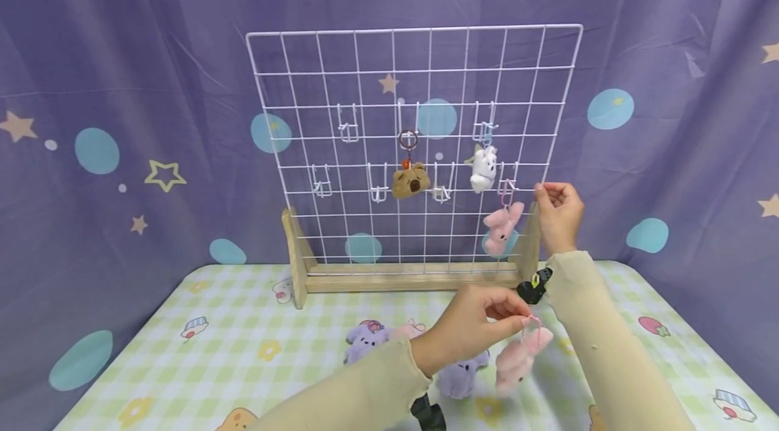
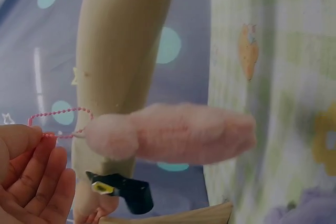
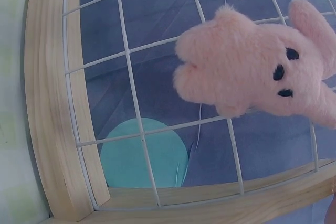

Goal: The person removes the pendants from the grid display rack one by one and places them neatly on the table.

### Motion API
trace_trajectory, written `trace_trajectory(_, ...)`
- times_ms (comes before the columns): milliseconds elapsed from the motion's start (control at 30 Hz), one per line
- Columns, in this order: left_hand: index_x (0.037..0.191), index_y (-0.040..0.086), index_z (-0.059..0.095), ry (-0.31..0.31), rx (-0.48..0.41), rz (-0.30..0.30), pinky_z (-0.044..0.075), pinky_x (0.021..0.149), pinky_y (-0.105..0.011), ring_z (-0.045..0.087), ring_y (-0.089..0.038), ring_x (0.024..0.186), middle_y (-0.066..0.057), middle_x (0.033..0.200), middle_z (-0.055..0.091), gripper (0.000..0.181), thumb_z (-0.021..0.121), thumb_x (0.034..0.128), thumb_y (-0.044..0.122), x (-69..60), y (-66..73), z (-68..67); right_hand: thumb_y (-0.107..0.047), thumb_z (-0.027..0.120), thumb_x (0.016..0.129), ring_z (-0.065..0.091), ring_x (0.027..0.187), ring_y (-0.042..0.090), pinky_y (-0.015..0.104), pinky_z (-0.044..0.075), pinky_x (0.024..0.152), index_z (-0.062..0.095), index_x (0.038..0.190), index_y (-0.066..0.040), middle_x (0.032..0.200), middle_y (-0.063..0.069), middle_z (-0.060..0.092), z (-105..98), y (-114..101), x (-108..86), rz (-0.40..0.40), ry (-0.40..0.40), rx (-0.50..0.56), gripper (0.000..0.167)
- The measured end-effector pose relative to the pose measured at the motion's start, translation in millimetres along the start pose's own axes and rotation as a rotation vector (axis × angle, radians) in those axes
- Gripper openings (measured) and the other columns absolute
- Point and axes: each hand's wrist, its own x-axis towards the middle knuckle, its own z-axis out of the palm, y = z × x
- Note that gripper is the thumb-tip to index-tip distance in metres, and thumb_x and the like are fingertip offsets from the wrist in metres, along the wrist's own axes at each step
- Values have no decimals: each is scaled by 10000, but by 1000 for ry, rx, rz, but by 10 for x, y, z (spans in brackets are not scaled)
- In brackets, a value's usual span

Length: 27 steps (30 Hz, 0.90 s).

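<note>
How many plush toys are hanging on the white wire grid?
3: a brown bear toy near the middle, a white toy farther right, and a pink toy lower, near the right hand. None of the hanging ones seems hidden.

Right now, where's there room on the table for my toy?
The checkered tablecloth is bare left of the purple toys and wooden stand; another free patch lies right of the right sleeve. The middle is crowded: purple toys, plus a pink toy hanging from the left hand.
</note>
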Motion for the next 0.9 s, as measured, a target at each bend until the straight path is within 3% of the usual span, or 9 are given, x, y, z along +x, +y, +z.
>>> trace_trajectory(433, 930, 16, 687, -226, 113, 50, 491, 722, -98, 552, 147, 740, -75, 906, 721, 90, 626, 900, 76, -126, -66, 173, 39, 622, 858, 556, 602, 5, 103, 449, 593, 569, 838, -11, 673, -96, 585, -6, -7, 12, -2, -8, -7, 75)
trace_trajectory(567, 933, 47, 688, -256, 181, 79, 480, 713, -78, 553, 165, 748, -28, 905, 725, 85, 623, 907, 94, -151, -85, 199, 30, 620, 862, 559, 608, 5, 105, 451, 601, 572, 857, 21, 676, -102, 586, 0, -5, 14, -2, -12, -14, 49)
trace_trajectory(900, 942, 71, 695, -281, 197, 17, 474, 701, -69, 547, 170, 738, -4, 914, 723, 97, 623, 911, 129, -153, -215, 229, 34, 616, 860, 557, 608, 2, 102, 447, 599, 574, 873, 51, 675, -106, 583, -3, 7, 21, -8, -7, -20, 47)
